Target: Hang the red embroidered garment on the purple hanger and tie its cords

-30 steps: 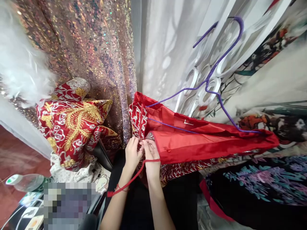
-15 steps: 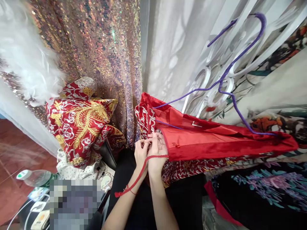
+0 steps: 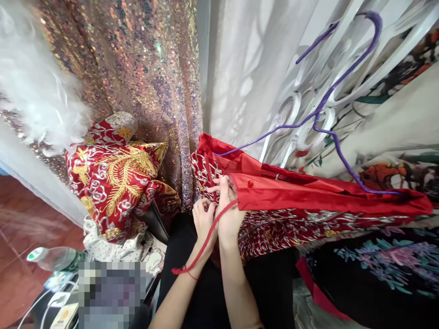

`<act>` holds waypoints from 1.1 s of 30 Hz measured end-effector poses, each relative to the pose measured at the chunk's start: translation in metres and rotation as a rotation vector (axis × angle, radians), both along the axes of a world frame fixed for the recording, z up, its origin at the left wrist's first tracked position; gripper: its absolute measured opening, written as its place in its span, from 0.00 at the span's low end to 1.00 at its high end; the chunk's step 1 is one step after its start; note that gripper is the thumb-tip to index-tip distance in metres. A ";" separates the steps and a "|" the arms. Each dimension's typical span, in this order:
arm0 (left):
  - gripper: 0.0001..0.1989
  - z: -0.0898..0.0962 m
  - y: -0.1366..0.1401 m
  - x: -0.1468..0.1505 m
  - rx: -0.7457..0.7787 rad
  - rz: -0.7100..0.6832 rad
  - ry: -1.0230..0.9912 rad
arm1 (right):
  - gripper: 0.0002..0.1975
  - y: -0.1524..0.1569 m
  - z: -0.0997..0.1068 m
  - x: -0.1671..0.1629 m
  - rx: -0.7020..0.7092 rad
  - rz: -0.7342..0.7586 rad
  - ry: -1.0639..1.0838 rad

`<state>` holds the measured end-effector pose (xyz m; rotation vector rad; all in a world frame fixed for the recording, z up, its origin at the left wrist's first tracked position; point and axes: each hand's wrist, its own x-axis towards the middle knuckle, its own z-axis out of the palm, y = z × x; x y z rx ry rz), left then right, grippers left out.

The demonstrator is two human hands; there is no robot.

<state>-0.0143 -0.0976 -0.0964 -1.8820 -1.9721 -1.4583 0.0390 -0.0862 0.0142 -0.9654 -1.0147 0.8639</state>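
Note:
A red embroidered skirt (image 3: 281,224) with a shiny red waistband (image 3: 308,194) hangs from a purple hanger (image 3: 317,112), whose ends sit inside the waistband. My left hand (image 3: 205,221) has its fingers curled in a pinch at the skirt's left edge; the pinched spot is small and partly hidden. Beside it, my right hand (image 3: 229,214) rests against the open end of the waistband, fingers stretched out to the left over the embroidered cloth. A red cord (image 3: 211,233) runs from the waistband end across my right palm and down over my left wrist.
At left sits a red and gold embroidered garment (image 3: 120,183) below white fluff (image 3: 44,87). A plastic bottle (image 3: 60,258) and cables lie at lower left. Sequined fabric (image 3: 137,59), a white curtain (image 3: 247,64) and white scrolled metalwork (image 3: 291,109) stand behind. Black floral cloth (image 3: 377,274) lies right.
My right hand has moved slightly up and right, its fingers now stretched out apart from my left fingers. The waistband's near side has risen and narrowed the opening; the cord has shifted right.

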 end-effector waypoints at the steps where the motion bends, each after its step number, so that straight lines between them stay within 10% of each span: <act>1: 0.03 0.003 0.002 -0.003 0.006 -0.016 0.019 | 0.10 0.002 0.001 0.005 -0.002 0.005 -0.029; 6: 0.05 0.027 0.024 -0.027 0.133 -0.118 -0.071 | 0.06 -0.005 -0.003 0.056 0.020 -0.047 -0.066; 12: 0.15 0.101 0.076 -0.040 0.313 -0.238 -0.531 | 0.12 -0.035 0.020 0.128 0.232 -0.726 -0.020; 16: 0.20 0.172 0.100 -0.044 0.376 -0.235 -0.341 | 0.18 -0.041 0.043 0.177 0.210 -1.023 -0.247; 20: 0.13 0.216 0.104 -0.050 0.080 -0.283 -0.029 | 0.09 -0.041 0.065 0.224 -0.091 -1.029 -0.715; 24: 0.15 0.220 0.103 -0.051 -0.047 -0.330 0.060 | 0.13 -0.039 0.083 0.242 -0.083 -0.881 -1.005; 33: 0.15 0.206 0.091 -0.063 0.242 -0.352 -0.423 | 0.17 -0.005 0.096 0.236 0.532 -0.951 -0.178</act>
